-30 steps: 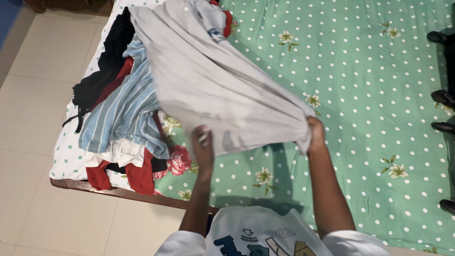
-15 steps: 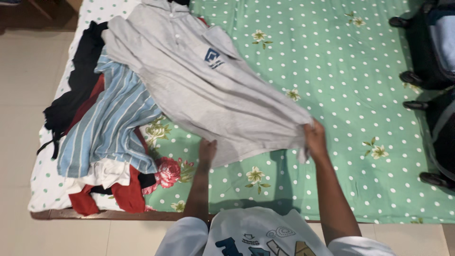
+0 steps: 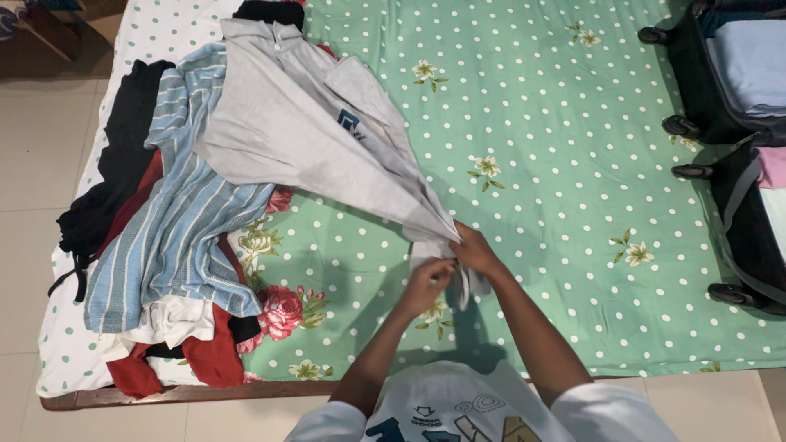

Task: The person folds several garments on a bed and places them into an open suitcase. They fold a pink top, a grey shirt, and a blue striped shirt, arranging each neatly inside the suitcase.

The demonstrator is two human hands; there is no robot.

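Note:
A grey polo shirt (image 3: 303, 135) with a small blue chest emblem stretches from the clothes pile toward me over a green polka-dot bedsheet (image 3: 557, 147). Its bottom hem is gathered into a bunch between both hands. My left hand (image 3: 427, 282) pinches the hem from below-left. My right hand (image 3: 473, 250) grips the same bunched hem just right of it, and the two hands touch. The shirt's collar lies at the far end, on top of the pile.
A pile of clothes lies on the bed's left side: a blue striped shirt (image 3: 176, 229), black garments (image 3: 123, 155), red (image 3: 209, 356) and white pieces. An open black suitcase (image 3: 733, 74) with folded light-blue fabric sits at the right. Tiled floor (image 3: 33, 164) lies left.
My hands, held apart on the shirt's hem before, have come together at the middle, bunching the hem. The shirt has dropped and narrowed to a point.

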